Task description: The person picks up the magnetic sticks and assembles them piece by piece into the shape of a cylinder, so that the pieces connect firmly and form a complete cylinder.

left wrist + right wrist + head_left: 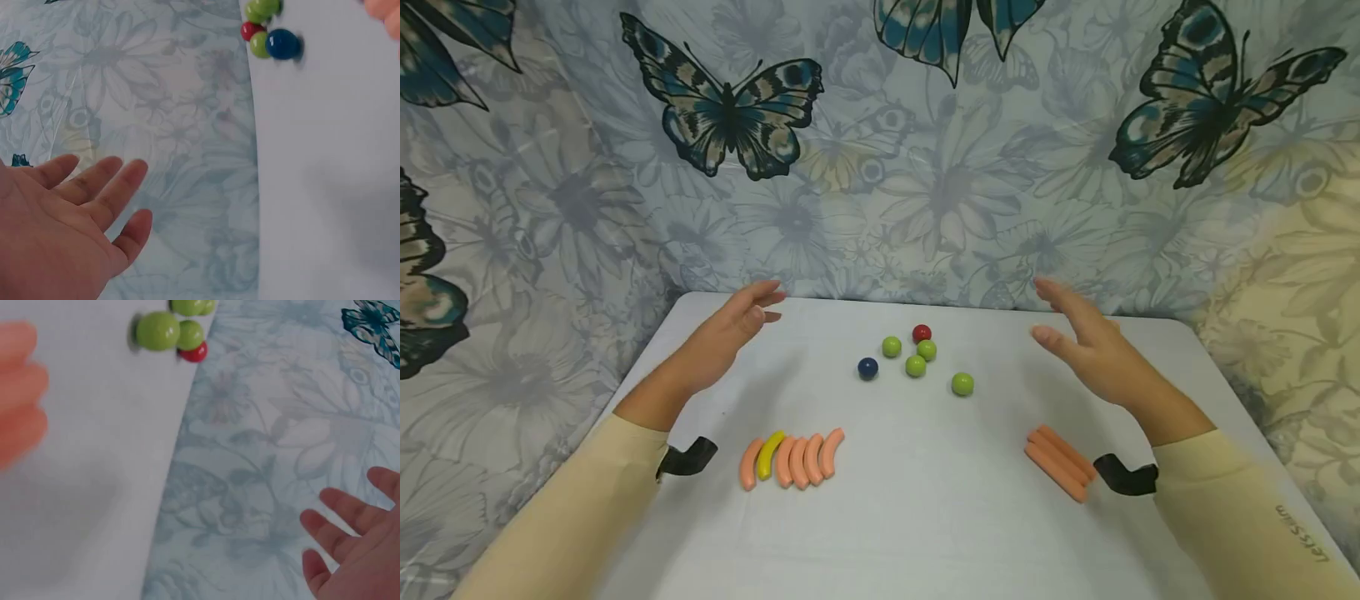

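Note:
My left hand [718, 342] hovers over the left side of the white table, fingers extended and nothing in its grasp. Below it lies a row of curved orange-pink pieces [797, 462], with one yellow curved piece [771, 455] among them. On the opposite side my right hand [1093, 354] is also raised, thumb apart from the fingers and holding nothing. Beneath that wrist, straight orange sausage-like sticks [1058, 464] lie side by side. Between the hands, farther back, sit several green balls [962, 384], a red ball [922, 333] and a dark blue ball [868, 368].
The white table [917, 533] ends at a back edge against a floral cloth [940, 192] printed with butterflies. More of this cloth hangs at both sides. Black curved straps [688, 457] stick out from the sleeves near each wrist.

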`<state>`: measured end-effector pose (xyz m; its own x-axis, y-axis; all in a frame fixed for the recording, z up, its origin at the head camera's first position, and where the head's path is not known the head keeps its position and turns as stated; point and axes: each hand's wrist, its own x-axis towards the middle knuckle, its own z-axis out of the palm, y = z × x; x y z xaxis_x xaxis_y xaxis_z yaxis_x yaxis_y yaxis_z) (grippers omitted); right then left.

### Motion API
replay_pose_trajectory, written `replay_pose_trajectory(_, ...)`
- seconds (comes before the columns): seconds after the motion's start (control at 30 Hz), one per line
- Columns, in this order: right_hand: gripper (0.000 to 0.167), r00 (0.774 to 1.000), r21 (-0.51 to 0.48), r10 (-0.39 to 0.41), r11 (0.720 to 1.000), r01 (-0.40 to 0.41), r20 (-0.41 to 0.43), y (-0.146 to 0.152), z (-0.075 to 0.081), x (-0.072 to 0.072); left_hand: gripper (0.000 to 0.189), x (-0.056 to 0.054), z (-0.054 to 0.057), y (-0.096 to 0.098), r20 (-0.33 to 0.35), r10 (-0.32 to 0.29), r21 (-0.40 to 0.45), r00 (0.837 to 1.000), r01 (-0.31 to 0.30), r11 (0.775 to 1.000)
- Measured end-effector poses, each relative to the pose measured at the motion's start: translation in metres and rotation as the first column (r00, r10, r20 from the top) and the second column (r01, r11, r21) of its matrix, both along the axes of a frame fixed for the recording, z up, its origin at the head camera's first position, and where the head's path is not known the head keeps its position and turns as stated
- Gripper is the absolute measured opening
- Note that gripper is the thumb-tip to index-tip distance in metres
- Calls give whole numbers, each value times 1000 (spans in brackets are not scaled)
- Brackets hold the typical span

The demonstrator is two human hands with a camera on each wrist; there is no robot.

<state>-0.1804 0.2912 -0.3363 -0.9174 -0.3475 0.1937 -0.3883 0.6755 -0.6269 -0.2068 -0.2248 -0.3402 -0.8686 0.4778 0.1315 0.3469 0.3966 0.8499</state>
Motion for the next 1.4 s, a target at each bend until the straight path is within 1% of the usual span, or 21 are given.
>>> replay_pose_trajectory(0.07,67,999,-112,45,993,-45,-6,-3,-11,0,71,2,-9,2,28,-7,95,1000,4,995)
replay_pose_trajectory(0.17,61,997,-245,81,966,-78,3,-8,-25,0,73,7,-21,7,65,4,182,998,-15,983)
replay_pose_trajectory(0.23,59,996,-321,89,944,-76,28,-13,-34,-1,73,10,-32,11,94,5,220,996,-25,975)
replay_pose_trajectory(0.33,57,995,-397,72,917,-39,68,-21,-49,-2,68,17,-51,18,135,12,242,991,-44,969)
replay_pose_trajectory(0.5,55,993,-426,14,904,38,119,-33,-77,-7,66,27,-86,33,205,27,223,978,-73,972)
replay_pose_trajectory(0.6,55,987,-436,-1,897,72,160,-42,-90,-10,67,32,-103,40,250,48,171,967,-93,981)
replay_pose_trajectory(0.7,59,980,-427,-21,898,106,197,-51,-101,-13,63,35,-116,44,276,44,103,960,-75,992)
replay_pose_trajectory(0.73,61,977,-419,-32,900,119,210,-54,-105,-14,61,36,-119,45,274,36,81,961,-60,995)
replay_pose_trajectory(0.83,69,965,-389,-64,907,163,256,-58,-117,-14,55,37,-126,46,267,-12,42,964,1,999)
replay_pose_trajectory(0.9,73,950,-380,-81,904,198,301,-59,-125,-13,53,37,-129,47,256,-35,11,966,33,999)
replay_pose_trajectory(1.0,77,931,-378,-93,896,233,353,-59,-132,-13,43,36,-131,47,230,-39,-45,972,50,998)
replay_pose_trajectory(1.07,75,920,-378,-104,890,256,377,-58,-134,-11,34,36,-131,47,188,-46,-85,981,63,994)
replay_pose_trajectory(1.1,72,919,-372,-112,891,261,377,-59,-135,-11,31,36,-131,47,167,-52,-101,985,69,992)
replay_pose_trajectory(1.17,66,919,-348,-131,898,269,372,-58,-136,-10,26,36,-130,48,124,-66,-135,990,82,987)
replay_pose_trajectory(1.23,59,926,-321,-145,910,264,349,-59,-139,-9,24,37,-130,49,91,-76,-169,993,90,981)
replay_pose_trajectory(1.3,51,939,-284,-153,927,245,309,-60,-141,-10,24,39,-130,50,77,-68,-208,995,82,975)
replay_pose_trajectory(1.4,43,963,-225,-148,954,199,224,-62,-145,-12,23,43,-129,52,39,-56,-260,998,65,963)
